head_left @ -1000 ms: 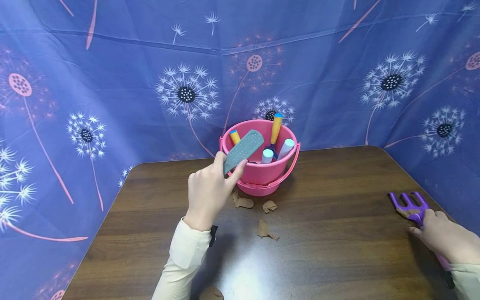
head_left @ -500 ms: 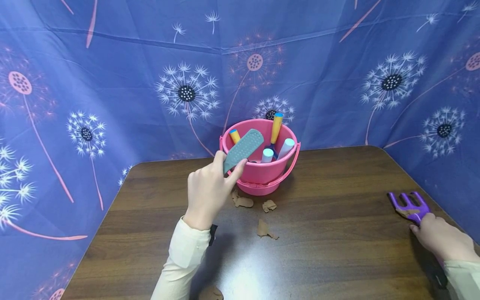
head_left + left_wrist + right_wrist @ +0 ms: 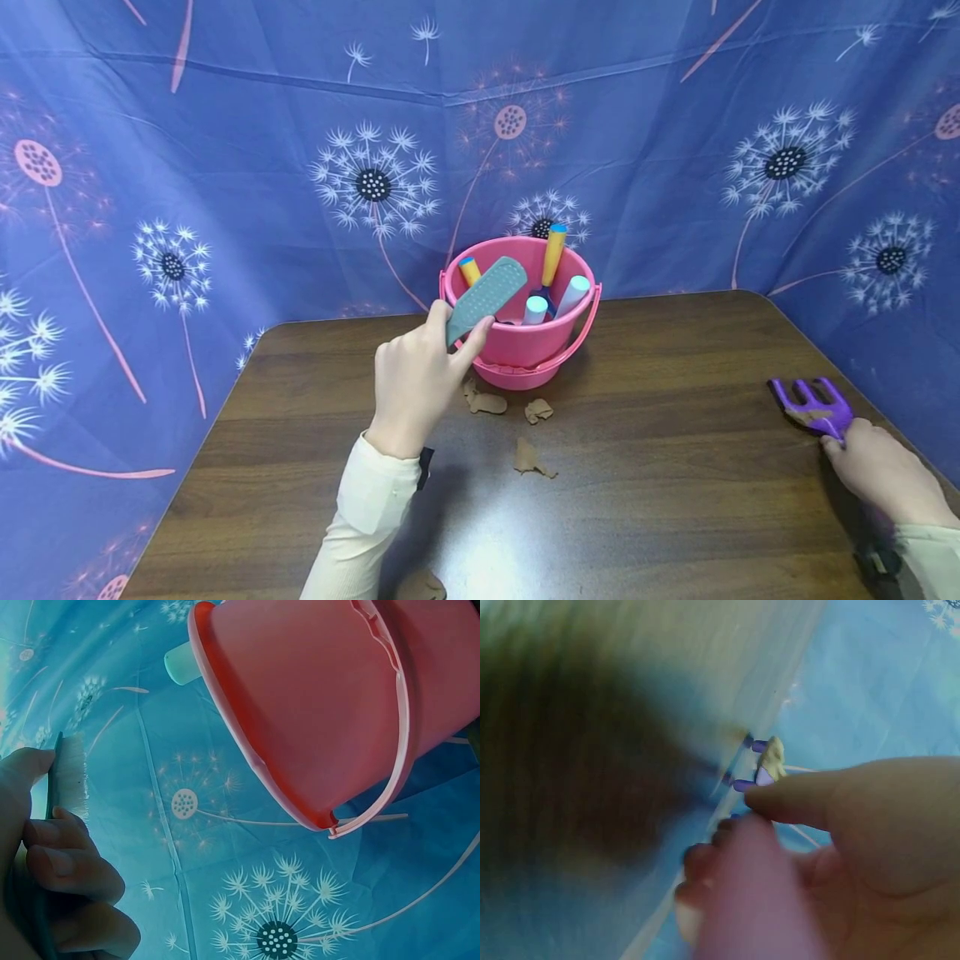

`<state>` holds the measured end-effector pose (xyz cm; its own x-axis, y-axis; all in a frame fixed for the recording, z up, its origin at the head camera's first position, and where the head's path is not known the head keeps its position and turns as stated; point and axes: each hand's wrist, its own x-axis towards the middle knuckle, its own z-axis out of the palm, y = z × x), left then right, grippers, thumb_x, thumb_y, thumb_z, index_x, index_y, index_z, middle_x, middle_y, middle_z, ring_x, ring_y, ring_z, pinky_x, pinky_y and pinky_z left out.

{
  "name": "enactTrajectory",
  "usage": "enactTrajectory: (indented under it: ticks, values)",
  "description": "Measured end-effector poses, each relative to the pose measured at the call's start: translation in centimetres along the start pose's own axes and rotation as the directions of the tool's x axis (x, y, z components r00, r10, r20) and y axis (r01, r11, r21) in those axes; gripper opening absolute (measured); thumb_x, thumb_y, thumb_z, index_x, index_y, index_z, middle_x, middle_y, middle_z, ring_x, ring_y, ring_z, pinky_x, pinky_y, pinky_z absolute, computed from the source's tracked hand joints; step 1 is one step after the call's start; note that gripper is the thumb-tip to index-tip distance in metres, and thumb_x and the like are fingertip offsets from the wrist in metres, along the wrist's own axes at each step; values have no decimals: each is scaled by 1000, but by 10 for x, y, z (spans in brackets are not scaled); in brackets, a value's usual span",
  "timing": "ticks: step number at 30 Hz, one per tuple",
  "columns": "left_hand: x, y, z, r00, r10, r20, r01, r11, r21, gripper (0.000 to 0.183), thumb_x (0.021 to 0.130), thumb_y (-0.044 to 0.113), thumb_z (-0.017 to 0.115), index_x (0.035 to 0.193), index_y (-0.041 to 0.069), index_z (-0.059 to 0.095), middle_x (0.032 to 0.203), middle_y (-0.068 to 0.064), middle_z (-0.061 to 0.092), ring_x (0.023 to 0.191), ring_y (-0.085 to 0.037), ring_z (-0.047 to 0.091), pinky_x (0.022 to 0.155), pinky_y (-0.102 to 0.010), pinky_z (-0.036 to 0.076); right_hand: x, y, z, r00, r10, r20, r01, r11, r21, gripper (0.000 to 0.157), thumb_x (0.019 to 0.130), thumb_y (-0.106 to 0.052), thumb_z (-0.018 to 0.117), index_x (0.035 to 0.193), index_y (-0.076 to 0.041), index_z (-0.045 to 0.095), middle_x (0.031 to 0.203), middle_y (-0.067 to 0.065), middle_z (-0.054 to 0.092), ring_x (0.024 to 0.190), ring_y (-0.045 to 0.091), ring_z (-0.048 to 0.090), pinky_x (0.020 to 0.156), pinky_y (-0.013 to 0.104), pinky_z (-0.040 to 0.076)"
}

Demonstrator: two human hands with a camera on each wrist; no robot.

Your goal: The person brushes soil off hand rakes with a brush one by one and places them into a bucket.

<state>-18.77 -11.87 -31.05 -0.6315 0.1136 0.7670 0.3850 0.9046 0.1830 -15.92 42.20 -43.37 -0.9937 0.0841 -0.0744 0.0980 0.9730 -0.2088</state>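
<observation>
My left hand (image 3: 420,387) grips a teal brush (image 3: 491,292) with a dotted back, held up in front of the pink bucket (image 3: 517,354). White bristles (image 3: 73,780) show in the left wrist view, facing the hanging cloth. At the right side of the table, my right hand (image 3: 885,475) holds a toy hand fork with purple tines (image 3: 825,408). Its pink handle (image 3: 757,907) looms blurred in the right wrist view. A brown, dough-like scrap (image 3: 772,757) clings to the fork's head.
Yellow handles (image 3: 553,257) and pale blue handles (image 3: 573,293) stick out of the bucket. Thin brown scraps (image 3: 527,457) lie on the wooden table (image 3: 660,400), another brown piece (image 3: 422,586) at its front edge. A blue patterned cloth (image 3: 637,167) hangs behind and at both sides.
The hand fork in my right hand has shifted slightly left and away, and its head has turned a little. My left hand and the brush have stayed almost still.
</observation>
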Motion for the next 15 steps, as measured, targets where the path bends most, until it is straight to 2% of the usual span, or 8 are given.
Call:
enactTrajectory:
  ticks: [3, 5, 7, 9, 11, 15]
  values:
    - [1, 0, 0, 1000, -3, 0, 3, 1000, 1, 46, 94, 49, 69, 82, 8, 52, 51, 1, 40, 40, -15, 38, 42, -28, 27, 2, -8, 0, 993, -8, -116, 15, 998, 57, 32, 100, -10, 47, 75, 9, 48, 67, 23, 51, 58, 37, 54, 53, 49, 40]
    - [1, 0, 0, 1000, -5, -1, 5, 1000, 2, 46, 94, 49, 69, 82, 8, 51, 51, 1, 40, 40, -15, 38, 42, -29, 27, 4, -18, -1, 983, -8, -183, 27, 995, 98, 29, 101, -11, 46, 77, 6, 47, 67, 14, 47, 57, 26, 47, 52, 41, 35]
    - [1, 1, 1, 1000, -5, -2, 5, 1000, 4, 46, 93, 49, 69, 82, 8, 51, 51, 1, 39, 40, -15, 38, 42, -29, 27, 6, -30, -4, 967, -24, -253, 60, 989, 134, 27, 101, -12, 47, 84, 8, 49, 70, 11, 45, 60, 21, 41, 53, 35, 31]
    - [0, 2, 1, 1000, 2, 0, -2, 1000, 2, 46, 94, 48, 69, 81, 8, 50, 51, 1, 39, 40, -15, 38, 42, -29, 27, 6, -46, -9, 951, -42, -306, 95, 982, 161, 27, 102, -13, 50, 94, 13, 53, 73, 14, 49, 63, 21, 43, 55, 35, 32]
    - [0, 3, 1, 1000, 9, 4, -9, 1000, 0, 46, 94, 48, 69, 81, 8, 50, 51, 1, 39, 40, -15, 37, 42, -28, 27, 3, -64, -15, 928, -66, -366, 139, 974, 178, 29, 102, -13, 53, 104, 15, 54, 76, 16, 52, 63, 21, 44, 55, 35, 33]
    - [-2, 6, 2, 1000, 12, 11, -12, 1000, -4, 46, 93, 47, 70, 81, 8, 50, 51, 1, 39, 40, -14, 36, 42, -28, 27, -8, -105, -25, 871, -116, -478, 229, 955, 186, 25, 102, -14, 57, 113, 8, 55, 78, 13, 54, 58, 10, 41, 52, 31, 30]
